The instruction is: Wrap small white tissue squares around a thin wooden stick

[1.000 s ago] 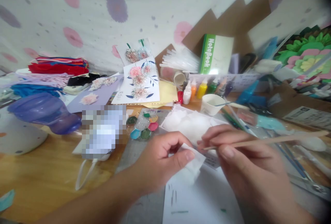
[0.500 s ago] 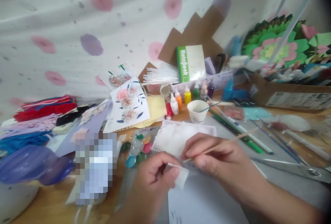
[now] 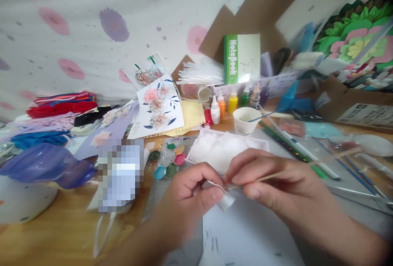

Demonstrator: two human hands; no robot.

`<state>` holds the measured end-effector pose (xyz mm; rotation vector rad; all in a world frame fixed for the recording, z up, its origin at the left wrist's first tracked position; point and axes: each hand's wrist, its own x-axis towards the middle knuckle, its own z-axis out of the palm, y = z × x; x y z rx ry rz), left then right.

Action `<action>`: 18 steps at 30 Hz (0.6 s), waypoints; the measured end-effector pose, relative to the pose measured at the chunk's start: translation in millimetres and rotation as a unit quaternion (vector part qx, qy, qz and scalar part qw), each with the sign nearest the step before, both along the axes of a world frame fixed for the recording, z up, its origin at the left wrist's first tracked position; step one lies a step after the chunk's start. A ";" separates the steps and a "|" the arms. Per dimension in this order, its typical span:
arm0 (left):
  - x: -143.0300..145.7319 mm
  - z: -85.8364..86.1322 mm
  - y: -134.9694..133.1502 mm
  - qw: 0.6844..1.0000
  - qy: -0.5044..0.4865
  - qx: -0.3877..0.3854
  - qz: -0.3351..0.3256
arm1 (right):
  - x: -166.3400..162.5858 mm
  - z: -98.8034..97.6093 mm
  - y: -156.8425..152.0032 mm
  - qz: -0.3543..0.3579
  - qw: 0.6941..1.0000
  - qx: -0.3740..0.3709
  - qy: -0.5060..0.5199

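My left hand (image 3: pixel 195 194) pinches a small soft white piece (image 3: pixel 226 203), perhaps tissue or cotton, between thumb and fingers. From the right, my right hand (image 3: pixel 276 182) grips a thin wooden stick (image 3: pixel 334 156), its long end slanting up to the right. The stick's near end meets the white piece, close to my left fingertips; the exact contact is partly hidden. Both hands are above a white sheet of paper (image 3: pixel 242 237) with a few dark green marks. Just behind them lies a shallow white box filled with white fluffy cotton (image 3: pixel 219 147).
A paint palette (image 3: pixel 160 172) lies left of the cotton. Behind stand a white cup (image 3: pixel 245 125) with a brush, small paint bottles (image 3: pixel 232 102) and a notebook (image 3: pixel 245 59). Pens (image 3: pixel 291 147) and partly hidden scissors (image 3: pixel 362 198) lie right; a purple balloon-like object (image 3: pixel 46 163) sits left.
The stick's end has come to the white piece, which looks more folded now. My hands are closer together. The view has shifted, so the table things appear higher and farther right.
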<state>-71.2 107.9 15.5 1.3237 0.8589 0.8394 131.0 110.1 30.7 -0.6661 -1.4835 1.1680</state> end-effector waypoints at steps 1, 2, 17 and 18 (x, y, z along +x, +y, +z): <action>0.3 0.2 0.2 1.000 -0.001 0.001 -0.003 | 0.1 0.1 -0.6 -0.002 1.000 -0.001 -0.002; 0.6 0.6 0.4 1.000 -0.003 0.003 -0.005 | 0.1 0.1 -1.0 -0.002 1.000 -0.001 -0.002; 3.1 -2.3 1.1 0.998 -0.052 -0.034 0.005 | -0.2 -6.8 1.4 0.036 0.999 -0.001 0.016; 2.9 -2.4 1.2 0.998 -0.052 -0.037 0.004 | -0.1 -6.7 1.4 0.036 0.999 -0.001 0.015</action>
